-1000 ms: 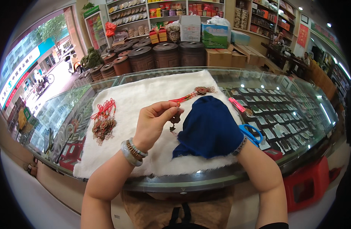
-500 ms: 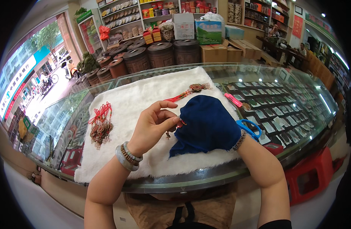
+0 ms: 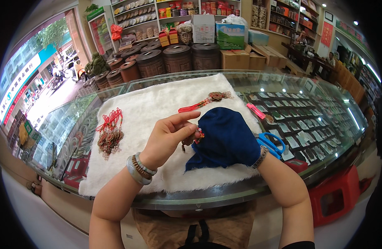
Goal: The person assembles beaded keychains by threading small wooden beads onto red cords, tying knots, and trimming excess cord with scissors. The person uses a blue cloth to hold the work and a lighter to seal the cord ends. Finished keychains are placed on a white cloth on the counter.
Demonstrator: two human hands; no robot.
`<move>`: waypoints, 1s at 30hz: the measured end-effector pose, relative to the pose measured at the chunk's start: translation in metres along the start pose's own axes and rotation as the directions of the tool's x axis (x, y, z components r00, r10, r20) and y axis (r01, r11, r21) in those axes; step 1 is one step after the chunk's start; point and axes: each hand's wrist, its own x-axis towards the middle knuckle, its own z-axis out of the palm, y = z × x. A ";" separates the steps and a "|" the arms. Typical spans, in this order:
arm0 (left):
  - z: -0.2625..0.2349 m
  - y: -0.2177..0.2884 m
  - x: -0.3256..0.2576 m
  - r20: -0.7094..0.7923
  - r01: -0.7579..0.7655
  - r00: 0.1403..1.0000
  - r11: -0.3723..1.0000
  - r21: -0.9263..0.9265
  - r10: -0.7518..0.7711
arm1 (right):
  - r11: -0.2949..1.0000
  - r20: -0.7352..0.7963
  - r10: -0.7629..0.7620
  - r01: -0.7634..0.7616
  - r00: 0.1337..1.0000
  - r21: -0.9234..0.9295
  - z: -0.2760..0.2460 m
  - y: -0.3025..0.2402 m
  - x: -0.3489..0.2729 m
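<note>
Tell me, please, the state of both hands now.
Left hand: closed, holding a beaded ornament.
Right hand: covered by blue cloth; grip cannot be told.

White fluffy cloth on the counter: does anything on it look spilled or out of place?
Nothing stands out: one bunch of coin-like charms lies at left, another bunch near the far edge, and no spill shows around the blue cloth.

white cloth (image 3: 157, 97), blue-handled scissors (image 3: 265, 137) on glass counter (image 3: 178, 203)

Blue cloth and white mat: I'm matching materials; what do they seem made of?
Blue cloth: matte fabric, perhaps cotton; it drapes in soft folds without shine.
White mat: plush, probably synthetic fur; its pile looks fuzzy, with shaggy edges.
</note>
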 end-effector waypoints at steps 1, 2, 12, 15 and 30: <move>0.002 0.001 -0.001 0.002 0.006 1.000 1.000 -0.013 -0.006 | 1.000 -0.016 -0.013 0.013 1.000 0.020 0.000 0.000 0.000; 0.003 0.001 -0.002 0.022 -0.013 1.000 0.999 -0.039 0.013 | 0.999 -0.028 -0.025 0.026 0.999 0.038 -0.001 -0.001 0.000; -0.001 -0.001 -0.002 0.074 0.088 0.994 0.993 -0.080 -0.082 | 0.998 0.117 -0.057 0.055 0.992 0.023 -0.015 -0.006 0.004; -0.001 -0.002 -0.002 0.101 0.136 0.987 0.981 -0.139 -0.122 | 1.000 0.153 -0.024 0.022 0.988 0.017 -0.013 -0.006 0.005; -0.009 -0.012 0.003 0.203 0.130 0.976 0.954 -0.269 -0.076 | 0.994 0.006 -0.065 0.064 0.998 0.092 -0.009 -0.006 0.000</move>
